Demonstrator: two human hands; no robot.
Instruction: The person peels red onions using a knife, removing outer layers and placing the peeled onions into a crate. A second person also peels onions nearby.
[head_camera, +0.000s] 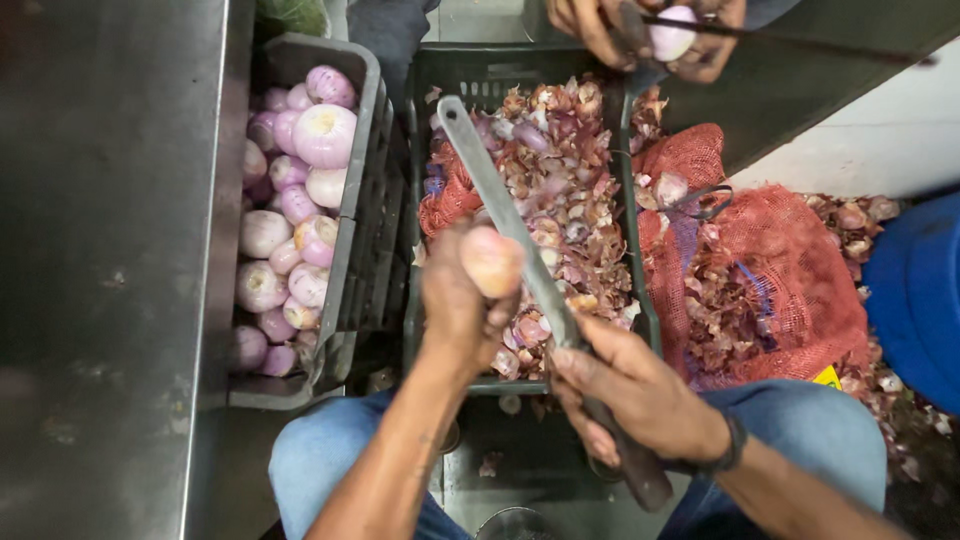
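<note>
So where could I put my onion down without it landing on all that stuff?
The bare grey steel counter, left of the dark plastic crate of peeled onions, is free. That crate is piled full. The middle crate brims with peels under the left hand and right hand. Red mesh sacks crowd the right.

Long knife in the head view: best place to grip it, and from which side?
Grip the dark handle at the near end, coming from the person's right, as the right hand does. The long knife has a flat metal blade running diagonally up-left over the crate of onion skins; that part looks bare and probably sharp. The left hand holds an onion against it.
</note>
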